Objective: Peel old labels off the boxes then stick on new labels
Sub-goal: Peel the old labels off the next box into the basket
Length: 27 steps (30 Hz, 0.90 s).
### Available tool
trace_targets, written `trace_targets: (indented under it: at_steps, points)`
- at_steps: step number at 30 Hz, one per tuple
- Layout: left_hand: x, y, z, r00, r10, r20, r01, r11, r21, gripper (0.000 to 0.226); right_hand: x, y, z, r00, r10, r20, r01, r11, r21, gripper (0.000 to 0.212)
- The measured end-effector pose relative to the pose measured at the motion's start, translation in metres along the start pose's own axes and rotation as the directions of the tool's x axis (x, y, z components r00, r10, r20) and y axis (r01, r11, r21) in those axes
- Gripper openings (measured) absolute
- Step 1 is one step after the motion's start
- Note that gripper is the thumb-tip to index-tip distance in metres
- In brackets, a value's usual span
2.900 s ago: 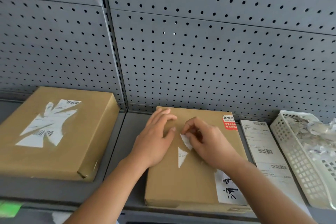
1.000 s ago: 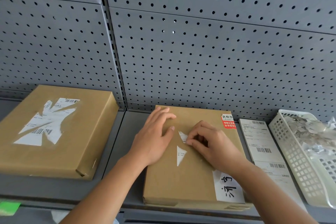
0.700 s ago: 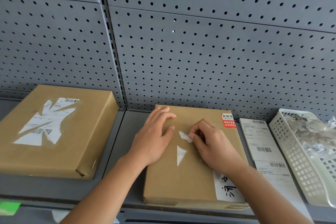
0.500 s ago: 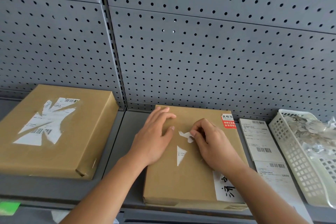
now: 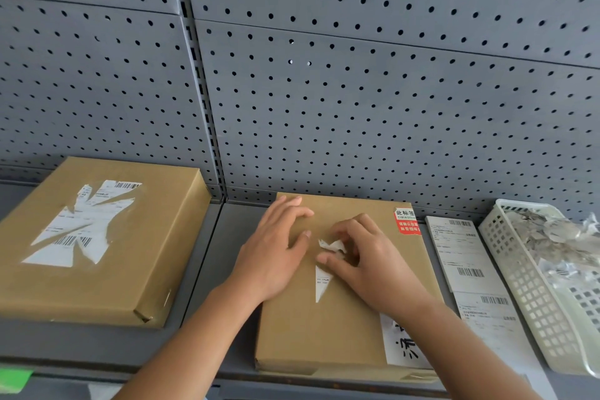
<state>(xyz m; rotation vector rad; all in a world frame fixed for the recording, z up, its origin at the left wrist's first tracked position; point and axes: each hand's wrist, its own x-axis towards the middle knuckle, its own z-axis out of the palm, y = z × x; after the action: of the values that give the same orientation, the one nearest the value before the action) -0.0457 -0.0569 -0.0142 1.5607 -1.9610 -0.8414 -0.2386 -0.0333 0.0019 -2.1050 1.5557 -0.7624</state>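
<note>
Now the left hand (image 5: 276,250) still lies spread flat on the middle box (image 5: 308,334), steadying it. The white scrap (image 5: 331,245), nearly flat a moment ago, stands crumpled and lifted, pinched by the right hand (image 5: 373,263). That piece looks almost free, but a triangular remnant (image 5: 321,282) just below still sticks, so peeling is unfinished. On the grey shelf (image 5: 214,253), a second box (image 5: 107,286) with a torn label (image 5: 78,224) sits to the left. Fresh labels (image 5: 461,253) and a scrap-filled basket (image 5: 519,286) lie to the right, with a pegboard wall (image 5: 357,107) behind.

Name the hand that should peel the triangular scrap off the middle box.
Right, likely. The right hand pinches a torn scrap just above the triangular scrap; the left hand lies flat on the box.
</note>
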Motion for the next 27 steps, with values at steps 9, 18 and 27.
trace_targets:
  at_steps: [9, 18, 27]
  points:
    - [0.000, 0.001, -0.001, 1.000, 0.002, -0.001, -0.002, 1.000, 0.004, 0.027, 0.001, 0.000, 0.009, 0.992, 0.032, -0.121, -0.034, 0.999, -0.016, 0.015]
    - [0.000, 0.001, -0.001, 1.000, 0.000, -0.002, 0.000, 1.000, 0.001, 0.026, -0.009, 0.001, -0.008, 0.989, 0.130, -0.074, -0.119, 0.984, 0.135, 0.016]
    - [0.000, 0.001, 0.000, 1.000, -0.004, -0.004, 0.004, 1.000, -0.009, 0.026, -0.008, 0.004, -0.020, 1.000, 0.024, 0.012, -0.025, 0.993, 0.113, 0.044]
